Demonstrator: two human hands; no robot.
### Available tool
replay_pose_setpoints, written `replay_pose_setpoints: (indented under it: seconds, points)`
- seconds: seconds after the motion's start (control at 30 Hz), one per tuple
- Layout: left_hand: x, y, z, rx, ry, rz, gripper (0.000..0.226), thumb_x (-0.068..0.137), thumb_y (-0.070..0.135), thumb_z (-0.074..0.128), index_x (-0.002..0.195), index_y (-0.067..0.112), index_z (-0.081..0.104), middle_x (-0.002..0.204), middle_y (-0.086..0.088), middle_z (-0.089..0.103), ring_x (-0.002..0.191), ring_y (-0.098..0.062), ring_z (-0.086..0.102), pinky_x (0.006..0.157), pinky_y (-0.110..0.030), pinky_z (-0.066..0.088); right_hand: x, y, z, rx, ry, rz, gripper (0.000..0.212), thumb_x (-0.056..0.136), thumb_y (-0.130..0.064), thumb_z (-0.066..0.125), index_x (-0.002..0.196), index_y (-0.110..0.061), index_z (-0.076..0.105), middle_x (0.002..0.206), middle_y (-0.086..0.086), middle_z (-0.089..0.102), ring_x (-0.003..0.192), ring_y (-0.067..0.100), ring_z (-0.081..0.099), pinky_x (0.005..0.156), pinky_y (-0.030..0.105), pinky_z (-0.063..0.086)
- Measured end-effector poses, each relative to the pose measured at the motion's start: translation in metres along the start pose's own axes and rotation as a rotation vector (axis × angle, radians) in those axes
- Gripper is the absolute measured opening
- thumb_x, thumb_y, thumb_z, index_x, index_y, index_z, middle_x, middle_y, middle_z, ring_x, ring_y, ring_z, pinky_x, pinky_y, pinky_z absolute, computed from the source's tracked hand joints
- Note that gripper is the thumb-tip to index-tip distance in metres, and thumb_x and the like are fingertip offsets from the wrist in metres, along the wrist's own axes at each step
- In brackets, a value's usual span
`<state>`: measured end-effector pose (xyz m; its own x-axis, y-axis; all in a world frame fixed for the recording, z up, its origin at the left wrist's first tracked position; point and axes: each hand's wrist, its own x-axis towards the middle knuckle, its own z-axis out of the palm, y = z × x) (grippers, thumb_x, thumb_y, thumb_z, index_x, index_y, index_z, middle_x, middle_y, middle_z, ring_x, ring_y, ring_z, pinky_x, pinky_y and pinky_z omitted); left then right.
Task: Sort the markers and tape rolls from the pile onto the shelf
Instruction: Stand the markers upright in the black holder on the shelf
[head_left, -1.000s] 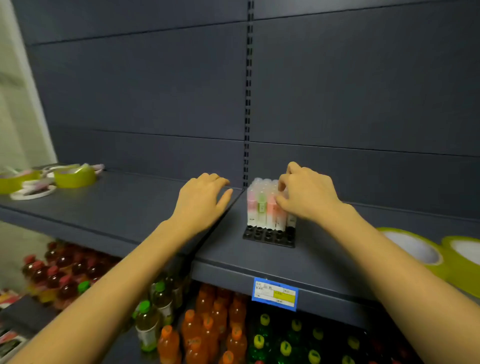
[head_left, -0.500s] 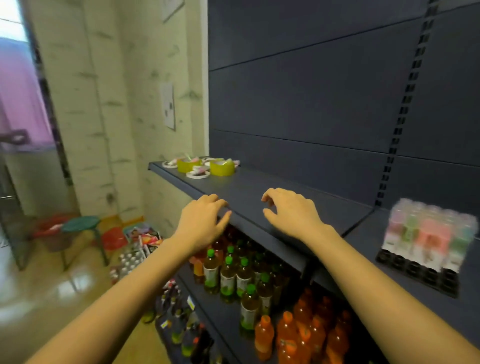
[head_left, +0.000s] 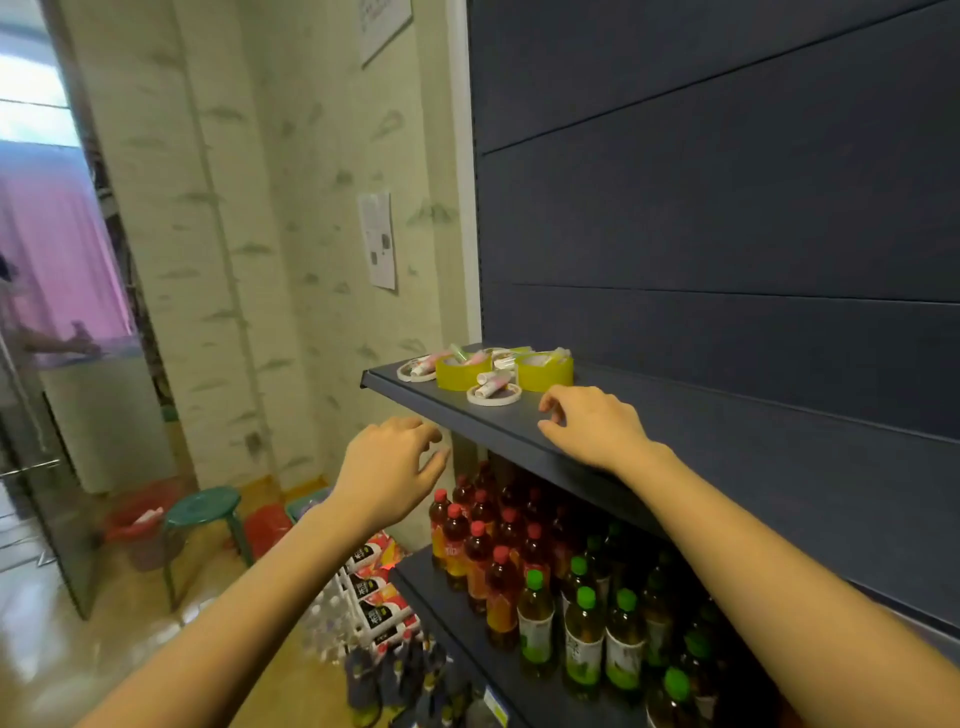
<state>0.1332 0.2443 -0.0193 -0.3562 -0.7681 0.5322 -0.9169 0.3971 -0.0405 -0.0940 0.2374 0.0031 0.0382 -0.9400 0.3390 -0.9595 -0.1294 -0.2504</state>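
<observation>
At the left end of the dark shelf (head_left: 727, 447) lies a pile: two yellow tape rolls (head_left: 463, 371), (head_left: 544, 370), flat white tape rolls (head_left: 493, 395), and pink-and-white markers (head_left: 492, 378) lying across them. My right hand (head_left: 592, 426) hovers over the shelf just right of the pile, fingers loosely curled, holding nothing. My left hand (head_left: 389, 467) is in the air in front of the shelf edge, below and left of the pile, also holding nothing.
Below the shelf stand several bottles with red caps (head_left: 483, 540) and green caps (head_left: 587, 623). A green stool (head_left: 202, 512) and red basins (head_left: 140, 525) sit on the floor at left. Packaged goods (head_left: 374, 582) lie by the shelf foot.
My view has swung left, away from the marker rack. Both hands have left the rack and moved along the shelf towards the pile at its left end.
</observation>
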Motion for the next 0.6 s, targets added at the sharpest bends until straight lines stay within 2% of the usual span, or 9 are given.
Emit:
replay_pose_setpoints:
  seconds: [0.23,0.4,0.6]
  points:
    - [0.044,-0.051,0.039,-0.096,0.008,0.053,0.031,0.094,0.040,0.042,0.102,0.020,0.064,0.101,0.005,0.066,0.096,-0.014,0.059,0.076,-0.027,0.045,0.061,-0.010,0.025,-0.029,0.016,0.100,0.026,0.092,-0.040,0.049,0.116,-0.030,0.056,0.117,-0.002,0.062,0.110,0.025,0.056,0.085,0.036,0.044]
    - [0.085,-0.064,0.068,-0.170,0.039,0.081,0.029,0.094,0.040,0.043,0.098,0.020,0.064,0.097,0.004,0.065,0.094,-0.015,0.058,0.075,-0.030,0.046,0.100,0.009,0.031,-0.095,0.042,0.184,0.027,0.092,-0.037,0.047,0.114,-0.025,0.058,0.118,0.004,0.061,0.107,0.029,0.057,0.083,0.037,0.045]
    - [0.138,-0.075,0.103,-0.249,0.060,0.123,0.027,0.093,0.038,0.046,0.100,0.021,0.065,0.099,0.004,0.066,0.097,-0.017,0.058,0.078,-0.032,0.046,0.168,0.043,0.039,0.039,0.115,0.312,0.027,0.093,-0.032,0.048,0.116,-0.022,0.059,0.123,0.007,0.059,0.110,0.031,0.056,0.087,0.038,0.046]
